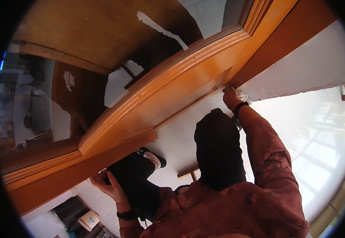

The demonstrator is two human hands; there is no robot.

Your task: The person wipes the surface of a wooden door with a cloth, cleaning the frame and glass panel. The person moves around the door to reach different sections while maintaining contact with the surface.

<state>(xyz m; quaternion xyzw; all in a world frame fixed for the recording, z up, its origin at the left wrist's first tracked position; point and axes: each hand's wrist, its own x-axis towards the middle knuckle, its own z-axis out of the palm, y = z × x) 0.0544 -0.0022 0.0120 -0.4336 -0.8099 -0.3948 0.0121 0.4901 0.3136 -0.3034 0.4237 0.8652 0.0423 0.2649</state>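
Before me stands an orange-brown wooden door (190,80) with a moulded glass pane (80,35) in its upper part. My right hand (231,97) reaches out to the foot of the door frame (267,50), its fingers curled around a bunched whitish cloth (243,94) that is partly hidden. At the lower left, my left hand (111,186) is raised beside the frame's edge, thumb and fingers apart and holding nothing visible. Whether its fingertips touch the wood, I cannot tell. Dark bands circle both wrists.
My bent knees (220,148) are between my arms. Part of a small wooden stool (188,172) shows beneath me on the pale floor (175,136). A whitish tub (88,220) sits by dark objects at the lower left. A white wall edge (303,65) juts out at right.
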